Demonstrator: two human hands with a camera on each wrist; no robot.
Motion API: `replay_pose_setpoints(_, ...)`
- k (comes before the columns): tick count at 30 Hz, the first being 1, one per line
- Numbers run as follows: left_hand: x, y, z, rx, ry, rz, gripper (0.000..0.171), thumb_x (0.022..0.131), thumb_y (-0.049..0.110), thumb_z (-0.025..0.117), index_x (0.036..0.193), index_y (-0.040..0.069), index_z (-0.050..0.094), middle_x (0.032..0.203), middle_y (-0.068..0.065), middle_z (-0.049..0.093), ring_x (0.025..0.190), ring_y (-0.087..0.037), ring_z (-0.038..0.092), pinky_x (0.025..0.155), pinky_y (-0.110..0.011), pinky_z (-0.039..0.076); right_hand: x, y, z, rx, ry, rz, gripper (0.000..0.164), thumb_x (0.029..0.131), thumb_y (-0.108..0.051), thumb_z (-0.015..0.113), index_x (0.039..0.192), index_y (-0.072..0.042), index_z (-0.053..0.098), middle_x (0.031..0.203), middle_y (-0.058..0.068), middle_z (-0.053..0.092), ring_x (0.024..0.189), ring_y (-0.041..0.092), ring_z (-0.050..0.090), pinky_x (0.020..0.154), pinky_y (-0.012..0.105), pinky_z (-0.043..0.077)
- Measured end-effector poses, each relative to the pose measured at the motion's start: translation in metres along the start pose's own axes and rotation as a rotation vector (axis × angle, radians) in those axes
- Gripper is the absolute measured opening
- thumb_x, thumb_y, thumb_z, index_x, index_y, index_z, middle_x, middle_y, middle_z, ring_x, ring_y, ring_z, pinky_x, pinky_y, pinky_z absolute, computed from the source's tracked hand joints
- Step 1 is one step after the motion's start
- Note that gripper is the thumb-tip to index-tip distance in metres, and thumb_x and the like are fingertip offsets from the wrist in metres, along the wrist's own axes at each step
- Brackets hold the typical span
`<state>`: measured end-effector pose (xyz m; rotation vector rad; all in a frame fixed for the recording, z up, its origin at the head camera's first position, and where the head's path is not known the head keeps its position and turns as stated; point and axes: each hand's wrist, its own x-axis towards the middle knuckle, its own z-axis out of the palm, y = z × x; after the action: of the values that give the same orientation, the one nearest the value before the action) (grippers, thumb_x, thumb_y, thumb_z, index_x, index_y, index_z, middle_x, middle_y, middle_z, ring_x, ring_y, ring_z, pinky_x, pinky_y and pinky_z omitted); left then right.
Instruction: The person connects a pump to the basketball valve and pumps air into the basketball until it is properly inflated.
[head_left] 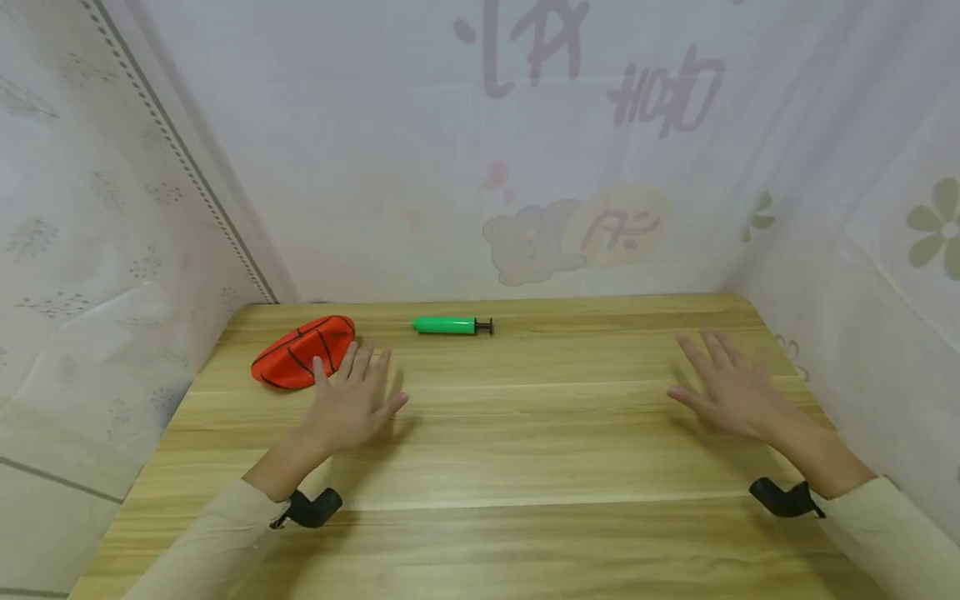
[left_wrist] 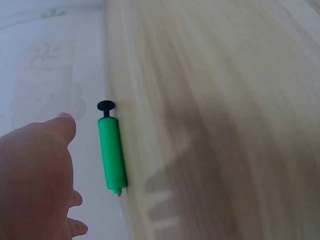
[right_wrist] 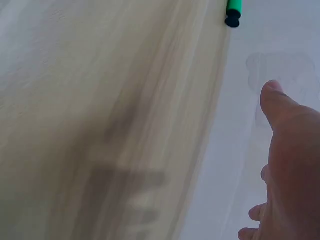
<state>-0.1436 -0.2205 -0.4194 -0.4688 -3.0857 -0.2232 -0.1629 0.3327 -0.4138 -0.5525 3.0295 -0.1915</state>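
Note:
A deflated red ball with black lines [head_left: 303,353], marked like a basketball, lies folded at the table's far left. To its right, along the back edge, lies a green hand pump [head_left: 445,326] with a black handle and a thin needle at its left end. My left hand [head_left: 351,408] is spread over the table just in front of the ball, its fingertips overlapping the ball in the head view; whether they touch cannot be told. My right hand [head_left: 731,387] hovers with spread fingers over the table's right side, holding nothing. The pump [left_wrist: 112,152] also shows beyond the left thumb.
The wood-grain table [head_left: 525,467] ends at a pale printed cloth [head_left: 420,167] hanging behind it. Similar cloths hang at the left and right sides. A black camera mount [head_left: 315,507] sits on the left wrist, another camera mount [head_left: 782,497] on the right.

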Motion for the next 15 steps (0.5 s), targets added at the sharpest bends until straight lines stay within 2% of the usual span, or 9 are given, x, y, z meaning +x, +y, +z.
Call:
replay_pose_setpoints(3,-0.001,-0.005,-0.008,-0.025,-0.010,-0.012,0.077,0.103,0.049,0.053,0.157,0.000,0.030,0.161,-0.030,0.023,0.150,-0.051,0.014,0.106,-0.083,0.002,0.013,-0.014,-0.004,-0.003,-0.013,-0.018,0.089,0.101,-0.059,0.051,0.163,-0.009,0.011,0.162,0.035,0.011,0.145,0.059,0.014,0.099,0.088,0.001)
replay_pose_setpoints(8,0.000,-0.017,-0.023,-0.074,-0.011,-0.048,0.080,0.103,0.052,0.050,0.159,0.001,0.025,0.164,-0.029,0.017,0.150,-0.050,0.012,0.108,-0.080,0.001,0.038,-0.038,-0.006,0.012,-0.009,-0.097,0.089,0.101,-0.056,0.053,0.164,-0.010,0.010,0.163,0.032,0.011,0.148,0.054,0.012,0.098,0.088,0.005)
replay_pose_setpoints(15,-0.002,-0.041,-0.046,-0.116,0.053,-0.070,0.081,0.103,0.050,0.053,0.156,-0.005,0.028,0.160,-0.033,0.021,0.146,-0.054,0.019,0.108,-0.080,0.007,0.086,-0.076,-0.008,-0.017,-0.035,-0.183,0.084,0.103,-0.053,0.051,0.163,-0.008,0.015,0.166,0.026,0.008,0.151,0.049,0.009,0.106,0.082,0.000)
